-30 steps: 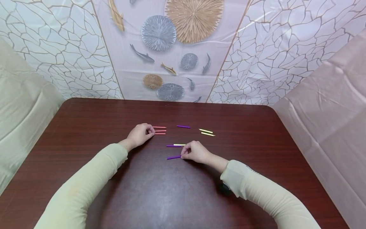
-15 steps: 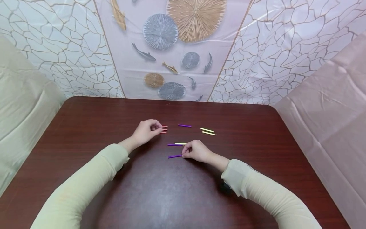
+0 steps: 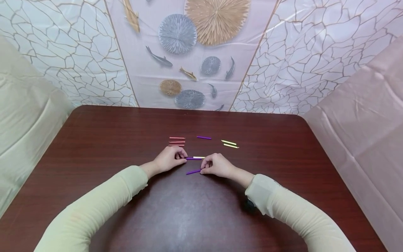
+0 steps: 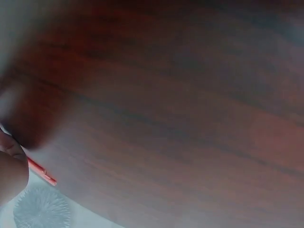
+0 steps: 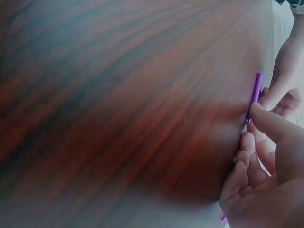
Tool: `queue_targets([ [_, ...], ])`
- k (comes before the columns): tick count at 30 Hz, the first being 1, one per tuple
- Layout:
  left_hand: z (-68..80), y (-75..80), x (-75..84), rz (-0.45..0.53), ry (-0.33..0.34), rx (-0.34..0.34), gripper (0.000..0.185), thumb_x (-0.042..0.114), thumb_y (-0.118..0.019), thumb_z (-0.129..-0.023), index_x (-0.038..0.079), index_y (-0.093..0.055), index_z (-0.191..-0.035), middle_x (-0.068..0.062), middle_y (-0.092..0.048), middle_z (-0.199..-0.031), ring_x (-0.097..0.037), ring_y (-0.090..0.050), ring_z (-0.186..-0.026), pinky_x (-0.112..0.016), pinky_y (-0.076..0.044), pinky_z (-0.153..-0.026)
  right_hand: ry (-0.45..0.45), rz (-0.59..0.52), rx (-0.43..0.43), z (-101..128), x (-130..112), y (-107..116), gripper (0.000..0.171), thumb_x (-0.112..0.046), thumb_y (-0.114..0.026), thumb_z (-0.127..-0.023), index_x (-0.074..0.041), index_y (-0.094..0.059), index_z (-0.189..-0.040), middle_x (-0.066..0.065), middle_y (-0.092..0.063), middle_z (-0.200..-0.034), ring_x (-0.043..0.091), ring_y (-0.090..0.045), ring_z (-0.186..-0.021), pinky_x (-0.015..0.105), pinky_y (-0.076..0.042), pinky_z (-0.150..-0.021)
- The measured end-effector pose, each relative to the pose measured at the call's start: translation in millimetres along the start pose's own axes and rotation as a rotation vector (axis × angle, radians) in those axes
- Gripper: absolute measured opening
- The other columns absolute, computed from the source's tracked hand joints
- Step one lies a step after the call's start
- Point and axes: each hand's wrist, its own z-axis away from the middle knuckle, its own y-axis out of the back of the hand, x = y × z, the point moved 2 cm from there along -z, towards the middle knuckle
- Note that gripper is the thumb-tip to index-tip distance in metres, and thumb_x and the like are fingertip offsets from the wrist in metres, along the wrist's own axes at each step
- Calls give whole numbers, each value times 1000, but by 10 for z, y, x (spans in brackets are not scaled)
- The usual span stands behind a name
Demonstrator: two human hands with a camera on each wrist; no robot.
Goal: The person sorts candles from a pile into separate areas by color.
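We count nine short sticks on the dark wooden desk (image 3: 94, 140): three red sticks (image 3: 177, 141) lying side by side, three purple and three yellow. One purple stick (image 3: 204, 137) lies alone toward the far side, with two yellow sticks (image 3: 230, 144) to its right. The third yellow stick (image 3: 199, 157) lies end to end with the middle purple stick (image 3: 191, 159), between our two hands.

Our left hand (image 3: 170, 159) has curled fingers pinching the left end of that middle purple stick. Our right hand (image 3: 216, 165) pinches the right end of the nearest purple stick (image 3: 193, 172), which lies slanted on the desk just in front of it.

The left wrist view is heavily blurred: only wood grain, one red stick (image 4: 42, 171) and a dark bit of finger at the edge show, and the grip itself is hidden there. The right wrist view, softly focused, shows what the head view cannot: a fingertip (image 5: 260, 113) pressed against a purple stick (image 5: 255, 92), though which one we cannot tell.
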Motion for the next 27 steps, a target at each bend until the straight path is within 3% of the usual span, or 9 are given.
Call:
queue_targets([
  [7,-20,-9,-1,-33,-24,5,6,9,-70,-80,6,-68,-85,-1,-64,-73,-6,-53,-67,-19,-44,-65,46,31,-1,-11,-4,19,4,-12,-74,-76,-9,-71,-76,-2,-62,-64,-2,-47,-58,15,-41,-58],
  [27,-34,-62,22,-77,19,41,4,13,-70,-80,10,-68,-78,1,-62,-70,-3,-51,-65,-17,-41,-63,85,20,-5,13,49,49,4,-12,-73,-77,-10,-71,-74,-3,-63,-64,-4,-47,-59,14,-42,-58],
])
